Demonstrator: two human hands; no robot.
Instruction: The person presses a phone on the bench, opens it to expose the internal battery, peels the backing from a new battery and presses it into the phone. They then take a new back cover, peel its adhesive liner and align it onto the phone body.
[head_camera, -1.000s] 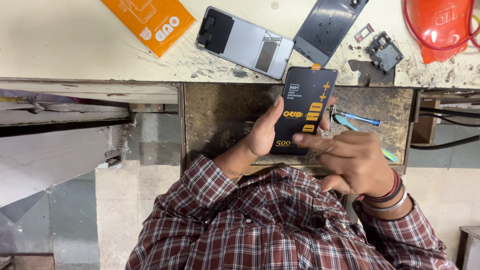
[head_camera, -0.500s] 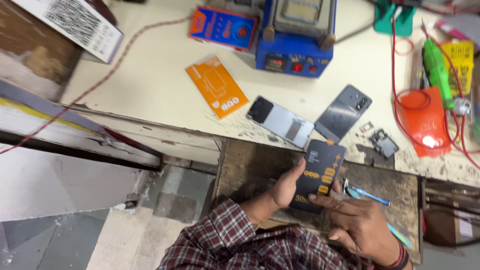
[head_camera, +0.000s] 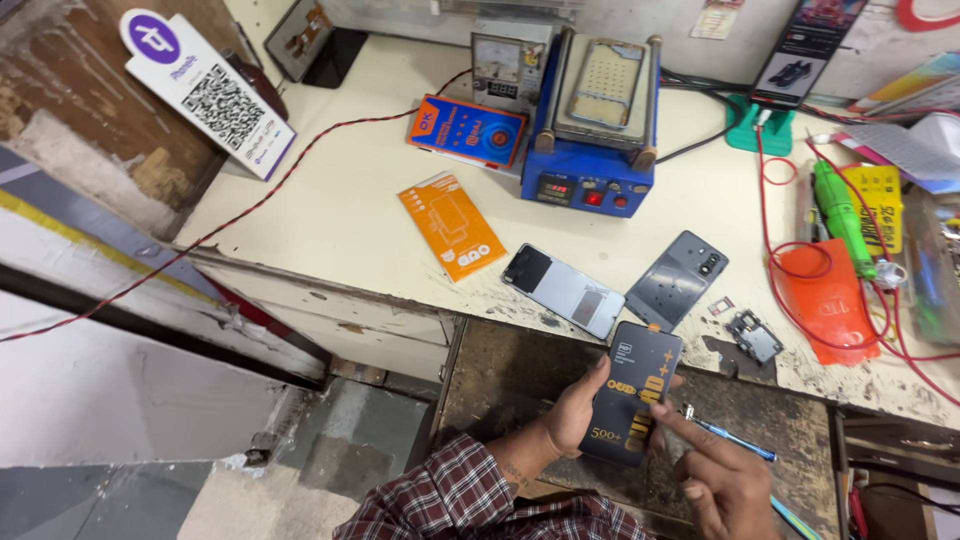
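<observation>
My left hand (head_camera: 575, 408) grips a black rectangular package with yellow print (head_camera: 631, 393), held upright over the dark lower shelf (head_camera: 500, 375). My right hand (head_camera: 718, 478) is at the package's lower right edge, index finger touching it. Just beyond the package on the cream workbench (head_camera: 350, 210) lie a silver phone (head_camera: 562, 290) face down and a grey phone back cover (head_camera: 677, 281). A blue pen-like tool (head_camera: 730, 437) rests on the shelf under my right hand.
An orange packet (head_camera: 450, 225), a blue heating machine (head_camera: 596, 125), an orange-blue box (head_camera: 466, 131), a small camera module (head_camera: 754, 336), an orange mat (head_camera: 826, 300) with red wire, a green rotary tool (head_camera: 840, 212) and a code placard (head_camera: 210, 93) sit on the bench.
The view has tilted up and back, showing more of the bench. My hands keep holding the black package; my right index finger now points at its lower edge.
</observation>
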